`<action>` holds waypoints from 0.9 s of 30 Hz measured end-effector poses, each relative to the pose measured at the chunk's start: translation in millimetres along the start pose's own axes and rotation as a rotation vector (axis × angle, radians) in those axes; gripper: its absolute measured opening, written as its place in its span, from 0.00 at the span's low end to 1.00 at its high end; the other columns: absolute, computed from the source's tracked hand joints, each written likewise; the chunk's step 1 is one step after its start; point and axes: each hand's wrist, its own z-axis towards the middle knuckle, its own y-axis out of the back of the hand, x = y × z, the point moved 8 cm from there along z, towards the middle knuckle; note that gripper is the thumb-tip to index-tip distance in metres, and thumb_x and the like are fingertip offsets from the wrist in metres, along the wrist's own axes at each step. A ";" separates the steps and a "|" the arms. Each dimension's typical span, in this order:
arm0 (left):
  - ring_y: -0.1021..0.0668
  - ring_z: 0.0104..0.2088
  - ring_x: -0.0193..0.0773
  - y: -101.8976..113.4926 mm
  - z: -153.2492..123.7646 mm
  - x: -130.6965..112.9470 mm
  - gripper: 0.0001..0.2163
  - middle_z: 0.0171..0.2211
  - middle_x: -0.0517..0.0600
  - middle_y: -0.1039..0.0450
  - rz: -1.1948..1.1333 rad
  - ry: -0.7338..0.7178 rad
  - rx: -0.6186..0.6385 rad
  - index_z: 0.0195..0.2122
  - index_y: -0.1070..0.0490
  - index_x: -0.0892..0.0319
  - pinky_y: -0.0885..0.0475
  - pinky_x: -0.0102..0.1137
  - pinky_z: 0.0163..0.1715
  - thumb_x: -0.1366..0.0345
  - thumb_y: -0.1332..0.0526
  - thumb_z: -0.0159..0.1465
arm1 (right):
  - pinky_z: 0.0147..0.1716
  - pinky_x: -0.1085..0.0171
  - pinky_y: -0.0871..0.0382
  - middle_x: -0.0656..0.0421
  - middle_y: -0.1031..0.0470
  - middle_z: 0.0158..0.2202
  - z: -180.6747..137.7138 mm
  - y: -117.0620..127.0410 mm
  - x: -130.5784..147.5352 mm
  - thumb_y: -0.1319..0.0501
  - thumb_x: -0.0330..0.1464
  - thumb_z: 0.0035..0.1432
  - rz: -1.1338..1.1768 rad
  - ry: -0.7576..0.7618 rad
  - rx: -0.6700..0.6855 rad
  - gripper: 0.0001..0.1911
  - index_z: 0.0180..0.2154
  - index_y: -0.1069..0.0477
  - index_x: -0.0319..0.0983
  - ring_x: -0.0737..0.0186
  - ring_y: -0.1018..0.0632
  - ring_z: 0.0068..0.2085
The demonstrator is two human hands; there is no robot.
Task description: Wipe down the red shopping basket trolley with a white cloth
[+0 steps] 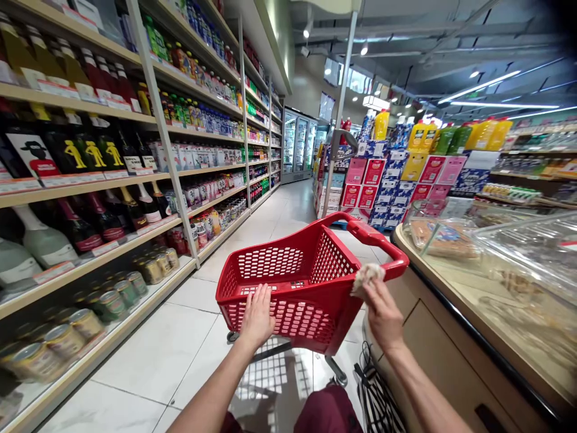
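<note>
A red plastic shopping cart (333,288) with perforated sides stands in the aisle before me, its handle (376,240) towards the right. The inside of its basket looks bare. My left hand (259,313) lies with outstretched fingers against the near side, the fingertips at the upper rim. In my right hand (383,310) is a crumpled whitish cloth (368,278), pinched in the fingers and held at the cart's rim, close to where the handle joins. Whether the cloth presses on the plastic I cannot tell.
Shelves of bottles and cans (166,150) line the left side. On the right runs a counter (433,288) with clear plastic covers, close to the cart. Stacked drink cartons (374,180) stand behind the cart. Black cables (376,385) lie at the counter's foot.
</note>
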 end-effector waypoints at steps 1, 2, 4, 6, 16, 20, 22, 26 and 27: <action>0.47 0.60 0.45 -0.2 0.4 0.1 0.31 0.59 0.57 0.47 -0.001 -0.006 0.006 0.57 0.47 0.65 0.51 0.45 0.58 0.73 0.49 0.49 | 0.48 0.59 0.33 0.55 0.32 0.50 -15.1 -6.8 11.1 0.51 0.26 0.56 0.017 0.017 0.035 0.18 0.47 0.31 0.41 0.58 0.30 0.51; 0.46 0.60 0.45 -0.2 0.8 0.3 0.30 0.59 0.57 0.47 0.001 -0.011 0.010 0.57 0.47 0.65 0.50 0.45 0.58 0.73 0.49 0.49 | 0.46 0.61 0.31 0.56 0.30 0.49 -26.7 -13.4 21.7 0.52 0.25 0.57 0.037 0.049 0.086 0.19 0.46 0.31 0.42 0.60 0.29 0.49; 0.46 0.60 0.45 0.4 1.6 0.8 0.30 0.59 0.57 0.47 0.008 -0.010 0.014 0.57 0.47 0.65 0.50 0.45 0.58 0.73 0.49 0.49 | 0.45 0.62 0.31 0.57 0.29 0.48 -32.4 -16.2 29.3 0.53 0.24 0.57 0.058 0.068 0.139 0.20 0.46 0.31 0.43 0.61 0.28 0.48; 0.46 0.60 0.45 0.8 2.3 0.9 0.31 0.59 0.58 0.47 0.012 0.000 0.022 0.57 0.47 0.66 0.51 0.45 0.58 0.73 0.49 0.49 | 0.49 0.59 0.33 0.57 0.33 0.51 -15.4 -5.4 16.9 0.52 0.26 0.57 0.052 0.007 0.086 0.19 0.48 0.33 0.43 0.59 0.30 0.51; 0.48 0.61 0.45 0.9 2.5 2.4 0.31 0.60 0.58 0.48 -0.013 0.030 0.069 0.57 0.47 0.67 0.52 0.45 0.58 0.74 0.49 0.48 | 0.46 0.64 0.30 0.60 0.30 0.49 -56.1 -31.8 32.7 0.56 0.22 0.56 0.065 0.124 0.253 0.24 0.48 0.32 0.45 0.63 0.30 0.51; 0.50 0.61 0.44 1.0 2.1 0.4 0.32 0.60 0.58 0.50 -0.022 0.058 0.116 0.57 0.49 0.68 0.55 0.45 0.59 0.73 0.48 0.48 | 0.55 0.54 0.40 0.58 0.38 0.55 -20.6 -15.1 29.7 0.52 0.22 0.56 0.131 0.016 0.076 0.23 0.53 0.38 0.43 0.58 0.37 0.56; 0.52 0.62 0.43 0.2 1.5 -0.2 0.32 0.61 0.58 0.52 -0.022 0.077 0.154 0.58 0.50 0.69 0.57 0.44 0.60 0.73 0.48 0.48 | 0.56 0.54 0.41 0.57 0.37 0.55 -8.5 -17.6 42.4 0.52 0.22 0.56 0.179 0.051 0.001 0.23 0.52 0.36 0.41 0.58 0.37 0.56; 0.55 0.62 0.41 -1.4 -2.1 2.7 0.34 0.62 0.55 0.56 -0.031 0.054 0.228 0.59 0.53 0.68 0.59 0.42 0.60 0.73 0.49 0.48 | 0.50 0.63 0.34 0.57 0.30 0.50 -32.0 -49.9 90.6 0.53 0.21 0.56 0.274 0.190 0.144 0.22 0.49 0.33 0.42 0.64 0.32 0.52; 0.56 0.62 0.40 -0.7 -3.8 5.4 0.34 0.62 0.55 0.56 -0.036 0.042 0.234 0.59 0.53 0.67 0.59 0.41 0.60 0.73 0.49 0.48 | 0.50 0.63 0.33 0.58 0.30 0.50 -37.8 -55.2 100.4 0.52 0.22 0.56 0.303 0.208 0.191 0.22 0.49 0.33 0.42 0.64 0.32 0.52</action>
